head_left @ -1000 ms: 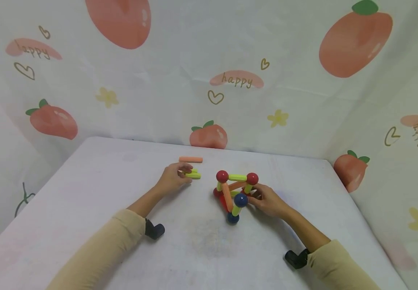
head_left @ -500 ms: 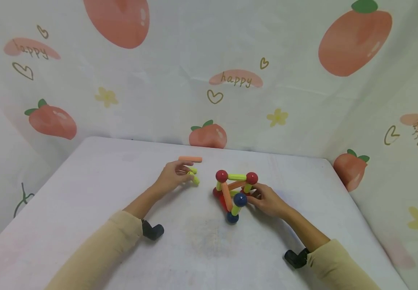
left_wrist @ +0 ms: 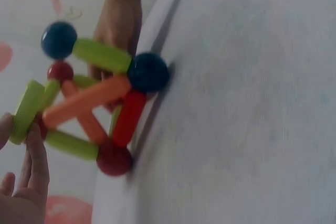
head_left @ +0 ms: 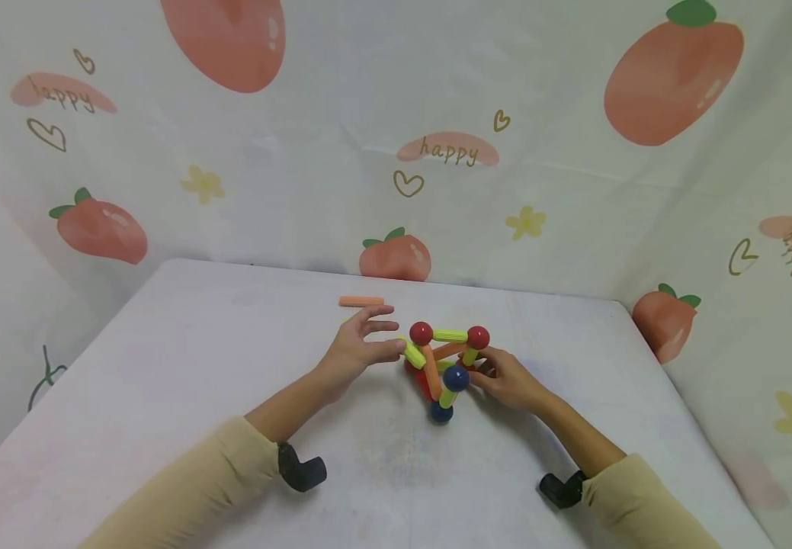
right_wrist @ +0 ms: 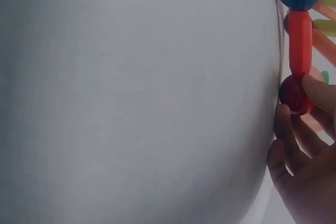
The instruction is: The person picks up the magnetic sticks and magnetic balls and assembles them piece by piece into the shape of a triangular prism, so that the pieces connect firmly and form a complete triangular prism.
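A structure of coloured sticks and balls stands on the table, with an orange stick (head_left: 431, 374), red balls (head_left: 421, 333) on top and a blue ball (head_left: 456, 378) nearer the front. My left hand (head_left: 357, 352) pinches a yellow-green stick (head_left: 412, 354) at the structure's upper left. In the left wrist view that stick (left_wrist: 26, 111) lies between thumb and fingers, close to a partly hidden red ball; contact cannot be told. At the structure's right side is my right hand (head_left: 508, 380); the right wrist view shows its thumb and fingers gripping a lower red ball (right_wrist: 295, 95).
A loose orange stick (head_left: 361, 301) lies behind my left hand, near the back of the white table (head_left: 382, 473). Behind the table hangs a printed curtain (head_left: 313, 191). Black devices (head_left: 303, 471) are strapped at both wrists.
My left hand has moved right to the structure, carrying a yellow-green stick from the loose pieces. The other loose yellow-green piece is out of sight. My right hand keeps its place.
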### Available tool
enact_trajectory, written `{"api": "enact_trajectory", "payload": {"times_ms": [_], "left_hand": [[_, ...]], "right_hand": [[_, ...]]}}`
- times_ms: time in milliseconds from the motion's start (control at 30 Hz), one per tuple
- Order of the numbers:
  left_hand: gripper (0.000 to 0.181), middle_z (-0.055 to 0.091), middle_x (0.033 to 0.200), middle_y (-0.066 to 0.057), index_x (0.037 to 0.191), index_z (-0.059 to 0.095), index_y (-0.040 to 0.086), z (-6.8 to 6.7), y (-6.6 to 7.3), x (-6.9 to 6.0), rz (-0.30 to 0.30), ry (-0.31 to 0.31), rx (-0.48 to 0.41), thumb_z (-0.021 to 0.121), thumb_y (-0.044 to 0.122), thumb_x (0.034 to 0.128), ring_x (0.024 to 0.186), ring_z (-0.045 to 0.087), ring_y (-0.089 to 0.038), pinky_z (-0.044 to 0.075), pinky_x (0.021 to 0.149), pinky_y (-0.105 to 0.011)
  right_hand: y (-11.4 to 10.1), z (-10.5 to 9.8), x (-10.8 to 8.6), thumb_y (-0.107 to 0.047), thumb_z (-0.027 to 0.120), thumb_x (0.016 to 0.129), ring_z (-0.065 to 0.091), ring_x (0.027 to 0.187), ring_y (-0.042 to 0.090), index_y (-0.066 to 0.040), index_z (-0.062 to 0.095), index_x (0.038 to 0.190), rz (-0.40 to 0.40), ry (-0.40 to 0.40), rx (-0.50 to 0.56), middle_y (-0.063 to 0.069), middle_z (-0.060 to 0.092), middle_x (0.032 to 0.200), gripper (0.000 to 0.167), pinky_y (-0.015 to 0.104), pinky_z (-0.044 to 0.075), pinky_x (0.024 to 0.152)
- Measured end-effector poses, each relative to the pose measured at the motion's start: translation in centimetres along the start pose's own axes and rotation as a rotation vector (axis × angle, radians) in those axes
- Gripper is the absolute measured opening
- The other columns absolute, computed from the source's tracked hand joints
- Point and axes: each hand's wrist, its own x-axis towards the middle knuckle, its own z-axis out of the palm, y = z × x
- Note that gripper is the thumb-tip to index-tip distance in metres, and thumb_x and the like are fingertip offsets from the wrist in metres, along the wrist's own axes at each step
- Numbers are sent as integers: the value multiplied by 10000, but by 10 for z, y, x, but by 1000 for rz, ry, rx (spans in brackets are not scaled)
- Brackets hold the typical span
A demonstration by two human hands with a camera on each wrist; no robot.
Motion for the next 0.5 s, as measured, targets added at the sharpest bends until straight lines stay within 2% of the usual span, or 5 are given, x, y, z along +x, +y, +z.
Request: {"api": "enact_trajectory", "payload": {"times_ms": [167,333,400,500], "left_hand": [[618,540,1383,-147,1406,483,187,21,3,0,-8,51,34,787,173,867,1044,693,-240,553,889,-402],[592,562,1335,-90,1381,498,190,34,3,1,-9,76,57,790,184,866,1021,693,-232,558,881,-377],[606,563,1335,-103,1390,485,176,38,4,1,-30,75,40,790,192,867,1027,689,-227,560,873,-367],[638,568,1332,-124,1417,459,152,42,6,3,-97,72,-17,786,200,872,1012,694,-211,565,851,-334]], "right_hand": [[0,0,0,-166,682,950,599,952,217,-45,590,1278,-2,1,-1,122,624,1231,361,294,532,787],[1,0,1,-164,686,947,619,965,223,-36,575,1293,-3,-2,2,132,635,1218,385,325,546,820],[1,1,1,-159,691,942,629,963,225,-30,571,1295,-3,2,2,134,645,1200,394,338,552,829],[1,1,2,-145,697,936,634,952,234,-26,568,1309,-9,0,14,131,662,1169,412,355,555,826]]}}
